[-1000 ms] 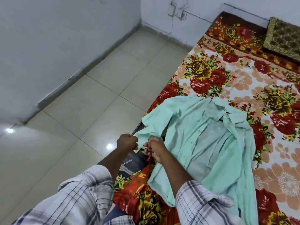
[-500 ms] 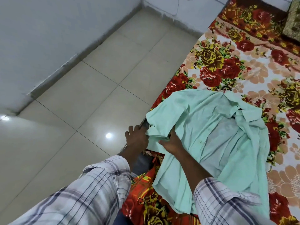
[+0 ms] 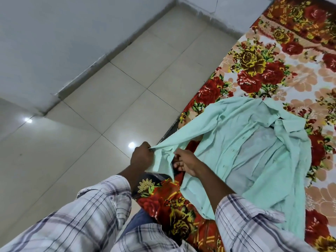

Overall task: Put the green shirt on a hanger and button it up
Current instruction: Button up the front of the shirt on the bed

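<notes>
The green shirt lies spread face-up on the floral bed, front open, collar toward the far right. One long sleeve is pulled out toward the bed's left edge. My left hand pinches the sleeve's cuff end, stretching it taut. My right hand is at the cuff opening just right of it, fingers partly spread and touching the fabric. I see no hanger anywhere in view.
The bed's floral sheet fills the right side; its edge runs diagonally past my hands. A tiled floor and a white wall lie to the left. My plaid sleeves fill the bottom.
The sleeve was bunched under both hands; now my left hand has drawn it out straight to the left, and my right hand has lifted to the cuff.
</notes>
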